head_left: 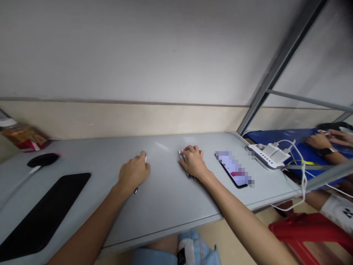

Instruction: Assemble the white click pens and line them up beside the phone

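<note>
My left hand (134, 170) is closed around a slim pen (136, 190). Its white end shows above the thumb and its dark end below the palm; the middle is hidden by the fingers. To the right, my right hand (193, 162) rests on the desk with bent fingers over a small bunch of pens (188, 175). Their ends stick out at the upper left and below the fingers, and my palm covers the rest. Bare grey desktop (162, 195) lies between the two hands.
A phone (233, 170) with a lit screen and a white power strip (266, 156) with chargers are at right. A black mat (46, 213), a dark mouse-like object (42, 159) and a bottle (23, 136) lie at left. A co-worker's hands (320, 141) are beyond the metal frame (281, 55).
</note>
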A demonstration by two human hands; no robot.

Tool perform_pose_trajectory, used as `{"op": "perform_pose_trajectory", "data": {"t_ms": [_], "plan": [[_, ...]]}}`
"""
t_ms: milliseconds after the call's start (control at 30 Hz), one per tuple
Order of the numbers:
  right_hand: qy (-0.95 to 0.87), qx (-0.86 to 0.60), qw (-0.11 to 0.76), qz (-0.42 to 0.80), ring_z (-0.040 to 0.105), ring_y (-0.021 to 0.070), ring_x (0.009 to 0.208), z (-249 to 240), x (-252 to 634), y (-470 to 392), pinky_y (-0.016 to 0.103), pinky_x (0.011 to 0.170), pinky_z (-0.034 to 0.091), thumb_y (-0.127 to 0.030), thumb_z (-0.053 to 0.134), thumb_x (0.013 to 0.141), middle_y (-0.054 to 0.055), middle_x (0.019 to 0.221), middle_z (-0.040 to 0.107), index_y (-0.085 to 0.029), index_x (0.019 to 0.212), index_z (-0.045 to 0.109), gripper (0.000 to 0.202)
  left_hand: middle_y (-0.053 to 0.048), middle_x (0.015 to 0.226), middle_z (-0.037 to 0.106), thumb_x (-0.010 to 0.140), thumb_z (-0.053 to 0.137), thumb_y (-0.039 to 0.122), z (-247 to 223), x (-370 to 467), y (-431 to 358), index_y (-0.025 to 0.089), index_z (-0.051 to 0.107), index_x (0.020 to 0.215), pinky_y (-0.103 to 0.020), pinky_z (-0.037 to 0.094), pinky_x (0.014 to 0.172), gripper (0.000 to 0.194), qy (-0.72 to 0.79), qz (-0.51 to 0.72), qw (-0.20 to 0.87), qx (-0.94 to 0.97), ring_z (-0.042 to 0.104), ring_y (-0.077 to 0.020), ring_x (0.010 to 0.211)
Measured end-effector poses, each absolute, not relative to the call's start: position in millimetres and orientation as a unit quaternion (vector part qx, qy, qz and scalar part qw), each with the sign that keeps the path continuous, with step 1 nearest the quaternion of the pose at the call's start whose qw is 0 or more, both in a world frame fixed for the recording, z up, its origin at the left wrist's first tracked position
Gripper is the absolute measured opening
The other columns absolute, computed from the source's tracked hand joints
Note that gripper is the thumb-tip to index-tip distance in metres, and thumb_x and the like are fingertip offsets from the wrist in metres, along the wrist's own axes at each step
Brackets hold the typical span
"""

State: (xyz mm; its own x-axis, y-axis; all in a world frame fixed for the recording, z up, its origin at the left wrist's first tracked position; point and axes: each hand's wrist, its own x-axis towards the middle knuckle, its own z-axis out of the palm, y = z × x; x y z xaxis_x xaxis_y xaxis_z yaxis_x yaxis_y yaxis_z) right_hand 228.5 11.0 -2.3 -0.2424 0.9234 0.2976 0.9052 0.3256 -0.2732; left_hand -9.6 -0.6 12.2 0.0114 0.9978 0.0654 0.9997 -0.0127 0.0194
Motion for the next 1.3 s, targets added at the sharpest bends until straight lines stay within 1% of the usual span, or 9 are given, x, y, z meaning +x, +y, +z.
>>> {"op": "perform_pose_trajectory", "data": {"t_ms": [200, 367, 600, 800, 900, 1067, 1200, 1300], "plan": [[-0.783, -0.583, 0.213, 0.036, 0.045, 0.0265, 0.107, -5, 229, 14, 0.039, 0.084, 0.032, -0.033, 0.061, 0.088, 0.011, 0.116, 0.06, -0.02, 0.108, 0.068, 0.026, -0.013, 0.1, 0.069, 0.088, 0.032, 0.026, 13, -10, -1, 0.016, 0.051, 0.112, -0.034, 0.044, 0.064, 0.032, -0.699, -0.031, 0.018, -0.714, 0.066, -0.027, 0.086], [-0.781, -0.586, 0.208, 0.049, 0.048, 0.0251, 0.105, -4, 229, 15, 0.038, 0.085, 0.032, -0.035, 0.06, 0.089, 0.011, 0.115, 0.061, -0.021, 0.109, 0.068, 0.026, -0.014, 0.103, 0.068, 0.089, 0.032, 0.027, 12, -11, 0, 0.016, 0.051, 0.113, -0.034, 0.045, 0.065, 0.033, -0.702, -0.03, 0.015, -0.711, 0.066, -0.027, 0.087], [-0.784, -0.584, 0.205, 0.035, 0.048, 0.0263, 0.105, -3, 230, 14, 0.038, 0.083, 0.031, -0.035, 0.06, 0.089, 0.011, 0.112, 0.063, -0.021, 0.11, 0.068, 0.027, -0.014, 0.101, 0.068, 0.089, 0.032, 0.027, 13, -10, 0, 0.016, 0.051, 0.114, -0.035, 0.046, 0.067, 0.033, -0.703, -0.022, 0.012, -0.71, 0.066, -0.0278, 0.088], [-0.78, -0.587, 0.214, 0.041, 0.047, 0.0261, 0.106, -2, 229, 13, 0.039, 0.085, 0.03, -0.037, 0.061, 0.089, 0.011, 0.111, 0.063, -0.022, 0.111, 0.067, 0.028, -0.014, 0.103, 0.068, 0.09, 0.031, 0.026, 12, -10, -1, 0.016, 0.051, 0.115, -0.036, 0.046, 0.068, 0.034, -0.704, -0.025, 0.014, -0.709, 0.066, -0.0281, 0.088], [-0.764, -0.591, 0.253, 0.05, 0.047, 0.0271, 0.107, 1, 232, 15, 0.04, 0.086, 0.031, -0.037, 0.059, 0.089, 0.011, 0.113, 0.062, -0.023, 0.111, 0.068, 0.027, -0.014, 0.103, 0.068, 0.089, 0.032, 0.028, 12, -10, 0, 0.016, 0.051, 0.115, -0.036, 0.046, 0.068, 0.034, -0.706, -0.021, 0.016, -0.708, 0.066, -0.0283, 0.088], [-0.691, -0.614, 0.371, 0.086, 0.049, 0.0273, 0.107, 7, 249, 23, 0.041, 0.09, 0.033, -0.037, 0.052, 0.091, 0.011, 0.113, 0.062, -0.022, 0.11, 0.068, 0.029, -0.013, 0.1, 0.068, 0.088, 0.034, 0.028, 13, -10, -2, 0.017, 0.051, 0.115, -0.036, 0.045, 0.067, 0.034, -0.703, -0.018, 0.013, -0.711, 0.066, -0.0295, 0.088], [-0.66, -0.625, 0.404, 0.104, 0.049, 0.0277, 0.108, 10, 259, 28, 0.041, 0.092, 0.035, -0.036, 0.053, 0.089, 0.011, 0.111, 0.062, -0.021, 0.108, 0.068, 0.028, -0.012, 0.098, 0.068, 0.087, 0.036, 0.027, 13, -10, -2, 0.017, 0.051, 0.112, -0.034, 0.044, 0.067, 0.03, -0.7, -0.034, 0.013, -0.714, 0.066, -0.0276, 0.087], [-0.662, -0.617, 0.41, 0.111, 0.05, 0.0274, 0.108, 11, 257, 26, 0.042, 0.093, 0.036, -0.034, 0.055, 0.088, 0.011, 0.111, 0.062, -0.021, 0.107, 0.068, 0.027, -0.01, 0.098, 0.067, 0.088, 0.038, 0.026, 12, -9, -2, 0.017, 0.052, 0.108, -0.033, 0.045, 0.07, 0.026, -0.667, -0.095, -0.002, -0.739, 0.064, -0.0242, 0.086]]}}
